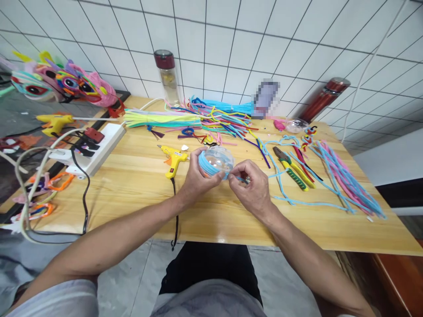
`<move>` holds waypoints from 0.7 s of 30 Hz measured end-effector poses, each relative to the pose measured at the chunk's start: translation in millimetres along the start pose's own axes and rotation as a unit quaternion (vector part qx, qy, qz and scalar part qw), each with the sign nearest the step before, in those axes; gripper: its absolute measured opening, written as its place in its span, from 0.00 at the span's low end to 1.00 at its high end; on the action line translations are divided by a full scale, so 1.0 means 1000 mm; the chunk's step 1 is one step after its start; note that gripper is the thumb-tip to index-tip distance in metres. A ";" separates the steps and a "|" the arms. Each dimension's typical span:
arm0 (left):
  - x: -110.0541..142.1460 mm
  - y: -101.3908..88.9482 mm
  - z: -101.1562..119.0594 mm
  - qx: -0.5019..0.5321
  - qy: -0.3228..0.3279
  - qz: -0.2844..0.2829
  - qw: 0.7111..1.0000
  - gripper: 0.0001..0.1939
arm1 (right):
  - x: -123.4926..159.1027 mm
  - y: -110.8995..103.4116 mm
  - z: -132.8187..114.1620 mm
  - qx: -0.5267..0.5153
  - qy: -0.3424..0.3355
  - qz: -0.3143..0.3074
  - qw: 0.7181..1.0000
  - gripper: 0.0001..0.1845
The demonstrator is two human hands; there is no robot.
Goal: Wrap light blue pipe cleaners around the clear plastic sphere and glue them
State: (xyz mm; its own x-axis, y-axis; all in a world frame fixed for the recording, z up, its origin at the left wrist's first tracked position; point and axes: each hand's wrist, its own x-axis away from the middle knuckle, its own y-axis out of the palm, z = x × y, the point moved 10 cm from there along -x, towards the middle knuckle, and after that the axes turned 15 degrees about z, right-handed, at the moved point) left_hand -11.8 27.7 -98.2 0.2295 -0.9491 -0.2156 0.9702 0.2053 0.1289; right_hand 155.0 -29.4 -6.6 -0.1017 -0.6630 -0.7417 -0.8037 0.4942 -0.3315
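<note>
My left hand (pixel 201 177) is closed around a clear plastic ball (pixel 226 155), its thumb pressed along the lower side. Light blue pipe cleaner (pixel 207 165) is wound in several rows over the ball's left and lower part. At the ball's lower right, my right hand (pixel 250 182) pinches the blue pipe cleaner between thumb and forefinger. A loose blue length (pixel 280 187) trails from near the right hand across the table. Left of the ball lies a yellow hot glue gun (pixel 173 159) with a black cord.
Pliers (pixel 291 168) and pink and blue pipe cleaners (pixel 346 178) lie to the right. More pipe cleaner bundles (pixel 165 118), a clear bottle (pixel 168 79) and a red flask (pixel 325 99) stand or lie toward the tiled wall. A power strip (pixel 99 149) with cords sits at left.
</note>
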 end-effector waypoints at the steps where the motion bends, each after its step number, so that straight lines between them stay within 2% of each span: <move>1: 0.000 -0.001 0.000 0.000 -0.004 0.005 1.000 0.48 | -0.001 0.000 -0.001 0.004 -0.004 -0.002 1.000 0.08; 6: 0.000 -0.002 0.005 0.002 -0.002 0.007 1.000 0.46 | -0.007 0.005 -0.005 0.013 -0.022 -0.023 0.999 0.08; 13: -0.001 -0.007 0.015 -0.030 0.047 0.023 0.998 0.46 | -0.008 0.007 -0.005 -0.010 -0.039 -0.026 0.999 0.09; 21: 0.004 -0.009 0.007 -0.055 0.049 0.023 0.997 0.49 | -0.001 0.001 -0.001 -0.041 -0.059 -0.002 0.997 0.09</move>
State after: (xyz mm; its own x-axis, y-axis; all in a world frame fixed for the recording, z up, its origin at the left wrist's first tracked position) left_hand -20.3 20.7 -93.2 0.2752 -0.9113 -0.3064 0.9599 0.2782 0.0345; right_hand 153.8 -29.3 -5.5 -0.0326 -0.5923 -0.8051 -0.8498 0.4405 -0.2897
